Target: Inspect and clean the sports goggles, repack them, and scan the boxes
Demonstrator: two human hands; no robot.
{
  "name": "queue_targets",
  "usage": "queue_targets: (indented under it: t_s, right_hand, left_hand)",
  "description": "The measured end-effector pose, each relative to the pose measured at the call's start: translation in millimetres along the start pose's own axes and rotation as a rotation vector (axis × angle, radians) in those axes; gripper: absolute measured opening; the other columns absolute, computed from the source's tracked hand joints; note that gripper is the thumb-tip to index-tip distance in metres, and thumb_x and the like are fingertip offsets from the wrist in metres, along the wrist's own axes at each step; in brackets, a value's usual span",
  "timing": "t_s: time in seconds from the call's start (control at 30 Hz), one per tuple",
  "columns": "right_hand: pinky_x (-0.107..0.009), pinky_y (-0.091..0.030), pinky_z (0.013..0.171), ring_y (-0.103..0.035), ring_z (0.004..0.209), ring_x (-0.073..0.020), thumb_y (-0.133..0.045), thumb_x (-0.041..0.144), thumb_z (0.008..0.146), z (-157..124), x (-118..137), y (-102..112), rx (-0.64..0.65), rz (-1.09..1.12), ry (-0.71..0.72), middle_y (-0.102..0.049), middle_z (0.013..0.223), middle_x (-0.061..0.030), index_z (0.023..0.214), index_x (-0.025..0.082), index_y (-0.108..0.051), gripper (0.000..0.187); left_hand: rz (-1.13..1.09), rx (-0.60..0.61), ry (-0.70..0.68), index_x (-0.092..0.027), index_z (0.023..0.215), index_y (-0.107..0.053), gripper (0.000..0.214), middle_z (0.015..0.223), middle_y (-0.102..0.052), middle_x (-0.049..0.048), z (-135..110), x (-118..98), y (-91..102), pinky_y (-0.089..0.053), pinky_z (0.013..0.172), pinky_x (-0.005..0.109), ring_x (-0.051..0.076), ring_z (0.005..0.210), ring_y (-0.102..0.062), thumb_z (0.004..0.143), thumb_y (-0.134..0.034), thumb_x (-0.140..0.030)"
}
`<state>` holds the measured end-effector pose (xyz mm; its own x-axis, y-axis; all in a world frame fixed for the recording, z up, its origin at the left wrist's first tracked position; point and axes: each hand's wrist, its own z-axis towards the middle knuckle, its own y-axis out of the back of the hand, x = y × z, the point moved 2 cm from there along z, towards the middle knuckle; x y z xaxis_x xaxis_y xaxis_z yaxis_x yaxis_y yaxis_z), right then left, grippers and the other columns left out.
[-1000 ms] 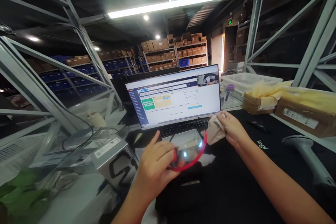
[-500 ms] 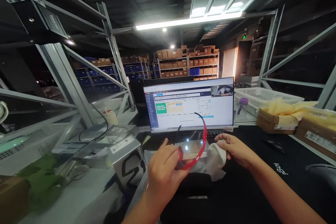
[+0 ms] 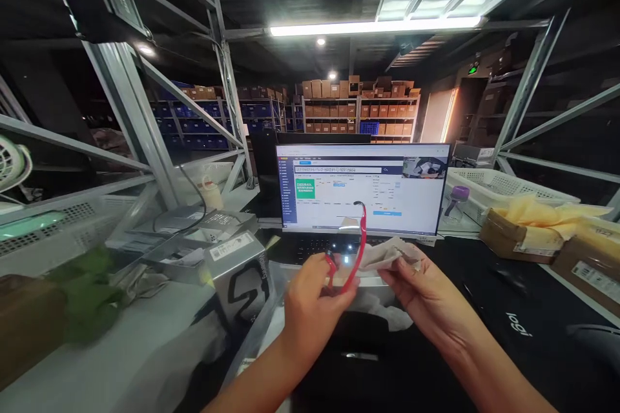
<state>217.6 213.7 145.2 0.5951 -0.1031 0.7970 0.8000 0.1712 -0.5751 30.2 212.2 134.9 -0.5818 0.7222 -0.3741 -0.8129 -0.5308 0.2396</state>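
Note:
My left hand [image 3: 317,300] is closed around a pair of glasses with a red frame [image 3: 361,255]. One red temple with a dark tip stands up in front of the monitor, and the shiny lens catches bright light spots. In my right hand [image 3: 416,290] a light beige-grey cloth [image 3: 385,253] is pinched between thumb and fingers, close to the right side of the glasses. Below the hands lies crumpled translucent plastic wrapping [image 3: 387,311]. A grey and black box [image 3: 238,274] stands to the left of my left hand.
Behind the hands a monitor [image 3: 358,190] stands over a keyboard [image 3: 312,245]. At right are a mouse [image 3: 511,281], a black desk mat [image 3: 542,348], cartons [image 3: 504,239] with yellow material, a white basket [image 3: 513,187] and a purple-capped bottle [image 3: 455,200]. Metal shelf posts [image 3: 128,116] rise at left.
My right hand has moved up and left with the cloth, nearer the glasses. The cloth is more spread out. The glasses have turned, so the temple stands more upright. The view has shifted slightly.

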Motion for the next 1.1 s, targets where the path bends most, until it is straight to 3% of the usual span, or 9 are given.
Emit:
queue_targets:
  t_s: [0.13,0.23,0.37,0.57,0.7,0.83,0.93,1.0,1.1]
  right_hand:
    - [-0.036,-0.049,0.102,-0.065,0.104,-0.0209,-0.088,0.036,0.076,5,-7,-12,0.099,0.002,0.061,-0.071,0.107,-0.0053,0.097,0.021,-0.069,0.032]
    - [-0.03,-0.049,0.091,-0.063,0.093,-0.0173,-0.087,0.036,0.076,4,-19,-20,0.138,-0.024,0.053,-0.07,0.095,-0.0025,0.091,0.021,-0.067,0.029]
    - [-0.026,-0.046,0.072,-0.059,0.074,-0.0147,-0.089,0.032,0.069,-1,-37,-26,0.099,-0.212,0.069,-0.069,0.079,-0.0004,0.077,0.019,-0.064,0.029]
    - [-0.025,-0.044,0.065,-0.057,0.066,-0.0145,-0.067,0.008,0.062,-6,-46,-19,-0.152,-0.545,0.372,-0.065,0.066,0.0018,0.063,0.02,-0.065,0.012]
    - [-0.021,-0.041,0.055,-0.051,0.057,-0.0108,-0.073,0.005,0.054,-5,-34,-13,-0.217,-0.426,0.38,-0.058,0.059,0.0049,0.057,0.019,-0.056,0.023]
    - [-0.021,-0.043,0.051,-0.052,0.052,-0.0105,-0.09,0.013,0.047,10,-7,-9,-0.177,-0.062,0.209,-0.06,0.058,0.0048,0.057,0.019,-0.048,0.044]
    - [-0.025,-0.051,0.059,-0.059,0.06,-0.0129,-0.096,0.023,0.045,19,4,-7,-0.184,0.103,0.06,-0.065,0.067,0.0021,0.065,0.019,-0.056,0.045]
    - [-0.026,-0.052,0.063,-0.06,0.062,-0.0133,-0.098,0.029,0.045,18,-1,-10,-0.196,0.138,0.003,-0.065,0.069,0.0018,0.071,0.018,-0.061,0.046]
    - [-0.024,-0.049,0.06,-0.056,0.059,-0.0114,-0.098,0.033,0.045,9,-22,-19,-0.197,0.08,0.087,-0.064,0.066,0.0026,0.067,0.018,-0.058,0.048]
  left_hand:
    - [-0.143,0.033,0.222,-0.019,0.086,-0.066,0.017,0.086,-0.067,0.0003,1,9,-4.8,-0.06,0.069,0.023,0.014,0.078,-0.066,0.074,-0.077,-0.021]
    - [-0.153,0.068,0.276,-0.019,0.089,-0.065,0.017,0.09,-0.067,0.0015,1,12,-7.1,-0.061,0.071,0.025,0.015,0.082,-0.067,0.074,-0.073,-0.018]
    - [0.093,0.149,0.145,-0.019,0.085,-0.061,0.014,0.095,-0.068,0.0042,-4,11,-10.7,-0.059,0.067,0.027,0.018,0.08,-0.068,0.076,-0.071,-0.016]
    - [0.304,0.143,-0.158,-0.019,0.094,-0.057,0.008,0.091,-0.069,0.0085,-15,-1,-17.6,-0.054,0.056,0.028,0.022,0.073,-0.07,0.094,-0.056,-0.026]
    - [0.178,0.215,-0.247,-0.018,0.107,-0.057,0.013,0.1,-0.071,0.0089,-11,-7,-14.7,-0.057,0.065,0.028,0.021,0.083,-0.071,0.095,-0.055,-0.022]
    - [0.126,0.295,-0.37,-0.02,0.111,-0.059,0.021,0.11,-0.071,0.0095,-7,-10,-13.1,-0.058,0.074,0.029,0.022,0.093,-0.071,0.091,-0.057,-0.015]
    - [0.109,0.356,-0.426,-0.019,0.116,-0.059,0.031,0.114,-0.07,0.0111,-10,-10,-17.8,-0.059,0.08,0.029,0.023,0.099,-0.07,0.087,-0.056,-0.009]
    - [0.114,0.354,-0.413,-0.018,0.118,-0.059,0.033,0.117,-0.069,0.0126,-13,-8,-19.8,-0.059,0.082,0.03,0.024,0.103,-0.069,0.086,-0.056,-0.008]
    - [0.121,0.313,-0.33,-0.019,0.114,-0.059,0.027,0.119,-0.068,0.0127,-14,-4,-16.9,-0.059,0.082,0.031,0.024,0.103,-0.07,0.088,-0.057,-0.011]
